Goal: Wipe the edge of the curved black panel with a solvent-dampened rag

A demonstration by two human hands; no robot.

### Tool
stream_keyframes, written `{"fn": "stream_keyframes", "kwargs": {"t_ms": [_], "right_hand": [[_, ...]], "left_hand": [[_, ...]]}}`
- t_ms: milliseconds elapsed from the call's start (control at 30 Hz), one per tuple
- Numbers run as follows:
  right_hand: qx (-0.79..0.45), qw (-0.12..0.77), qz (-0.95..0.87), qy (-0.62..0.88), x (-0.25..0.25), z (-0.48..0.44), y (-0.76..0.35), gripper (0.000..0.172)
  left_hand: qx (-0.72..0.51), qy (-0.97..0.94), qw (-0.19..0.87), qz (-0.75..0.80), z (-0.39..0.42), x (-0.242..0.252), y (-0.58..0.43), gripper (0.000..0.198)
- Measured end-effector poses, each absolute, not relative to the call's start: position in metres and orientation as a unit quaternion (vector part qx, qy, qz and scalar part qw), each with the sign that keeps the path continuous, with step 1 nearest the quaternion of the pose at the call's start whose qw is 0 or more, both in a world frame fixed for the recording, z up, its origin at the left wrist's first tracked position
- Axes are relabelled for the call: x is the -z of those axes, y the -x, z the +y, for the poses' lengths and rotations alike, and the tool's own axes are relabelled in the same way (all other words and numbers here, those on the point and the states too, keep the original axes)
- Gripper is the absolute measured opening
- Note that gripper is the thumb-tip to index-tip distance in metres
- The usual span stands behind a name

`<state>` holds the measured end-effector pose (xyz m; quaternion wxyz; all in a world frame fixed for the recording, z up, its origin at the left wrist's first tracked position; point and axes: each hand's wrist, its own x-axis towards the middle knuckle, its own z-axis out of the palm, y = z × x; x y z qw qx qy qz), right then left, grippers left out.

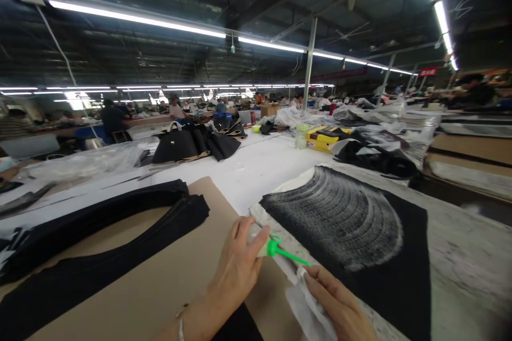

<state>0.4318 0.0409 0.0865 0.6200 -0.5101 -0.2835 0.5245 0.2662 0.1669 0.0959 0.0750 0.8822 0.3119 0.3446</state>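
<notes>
My left hand [242, 253] is closed around a small squeeze bottle [262, 242] with a green nozzle cap [288, 253]. The long green tip points right and slightly down, ending close to my right hand [336, 298]. Pinched in my right hand is a crumpled white cloth [310, 303], its loose end hanging below the fingers. Whether the tip touches the cloth I cannot tell. Just beyond my hands, a black fabric piece [404, 277] lies flat, with whitish curved streaks over much of it. Brown board [168, 272] lies under my left forearm.
Black curved fabric pieces [120, 256] lie on the left. Farther back are stacked black pieces [192, 144], a yellow box [320, 139], a clear jar [301, 137] and plastic sheeting [404, 133]. Other people [113, 119] sit in the background. A metal post [310, 64] rises behind the table.
</notes>
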Motion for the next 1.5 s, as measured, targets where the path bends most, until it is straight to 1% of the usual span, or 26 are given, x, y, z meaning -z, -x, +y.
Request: {"fn": "stream_keyframes", "kwargs": {"t_ms": [67, 133, 333, 567, 700, 867, 1233, 1400, 1500], "right_hand": [[-0.568, 0.628, -0.233, 0.478, -0.085, 0.037, -0.423, 0.040], [-0.578, 0.626, -0.206, 0.481, -0.082, 0.029, -0.421, 0.042], [-0.543, 0.628, -0.213, 0.515, -0.073, 0.002, -0.432, 0.041], [-0.553, 0.609, -0.214, 0.527, -0.070, -0.005, -0.436, 0.043], [-0.579, 0.617, -0.177, 0.503, -0.071, -0.006, -0.436, 0.042], [-0.598, 0.625, -0.152, 0.478, -0.072, -0.008, -0.435, 0.042], [-0.606, 0.633, -0.156, 0.456, -0.061, -0.007, -0.435, 0.036], [-0.607, 0.634, -0.161, 0.451, -0.061, -0.007, -0.435, 0.036], [-0.594, 0.634, -0.158, 0.469, -0.066, -0.009, -0.434, 0.039]], "left_hand": [[-0.333, -0.897, -0.023, 0.291, 0.156, -0.095, -0.263, 0.063], [-0.331, -0.896, -0.069, 0.290, 0.150, -0.094, -0.262, 0.059], [-0.353, -0.892, -0.108, 0.260, 0.140, -0.098, -0.261, 0.049], [-0.391, -0.871, -0.192, 0.229, 0.127, -0.106, -0.266, 0.045], [-0.413, -0.855, -0.214, 0.229, 0.122, -0.108, -0.270, 0.043], [-0.424, -0.850, -0.242, 0.196, 0.119, -0.113, -0.272, 0.033], [-0.427, -0.844, -0.292, 0.139, 0.114, -0.133, -0.275, 0.027], [-0.424, -0.846, -0.287, 0.146, 0.117, -0.131, -0.275, 0.031], [-0.391, -0.873, -0.213, 0.198, 0.121, -0.119, -0.275, 0.044]]}}
